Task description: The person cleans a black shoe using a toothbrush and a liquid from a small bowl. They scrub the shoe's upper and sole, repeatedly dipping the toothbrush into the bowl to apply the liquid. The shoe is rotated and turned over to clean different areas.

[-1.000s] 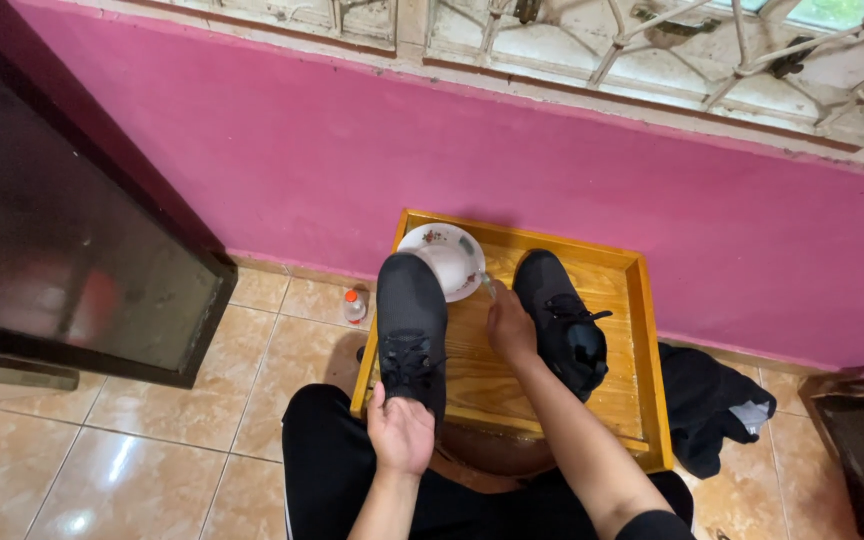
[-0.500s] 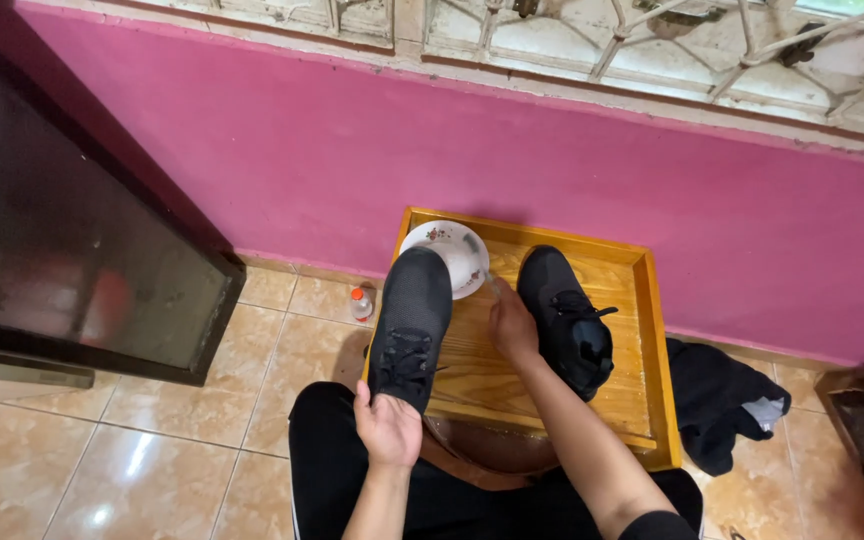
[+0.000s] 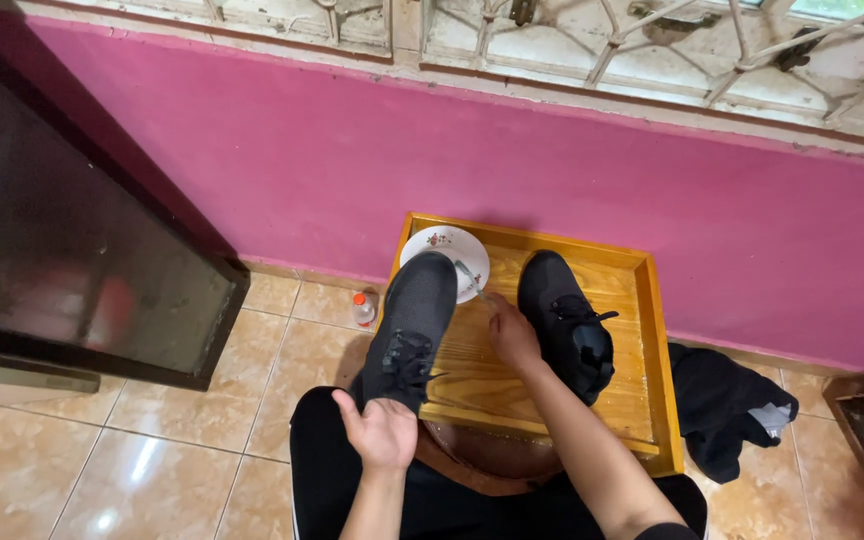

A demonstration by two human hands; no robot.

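Wooden tray (image 3: 652, 340): yellow-rimmed, on the tiled floor (image 3: 182, 400) against the pink wall (image 3: 352, 170); it carries everything below.

Right-side black shoe (image 3: 567, 320): lies flat in the tray, untouched.

Left-side black shoe (image 3: 407, 330): tilted up, toe near the plate, heel over the tray's near rim. Our left hand (image 3: 384, 432) grasps its heel. We judge a loosened grip could let it slide off onto our lap or tip into the plate.

White plate (image 3: 442, 250): at the tray's far left corner, partly hidden by the shoe toe; easily knocked.

Right hand (image 3: 512, 335): clenched around a thin tool (image 3: 472, 280) pointing toward the plate; we cannot tell what kind. A hurried stroke could flick residue onto the wood.

Small bottle (image 3: 362, 310): on the floor beside the tray, liable to topple if the tray shifts
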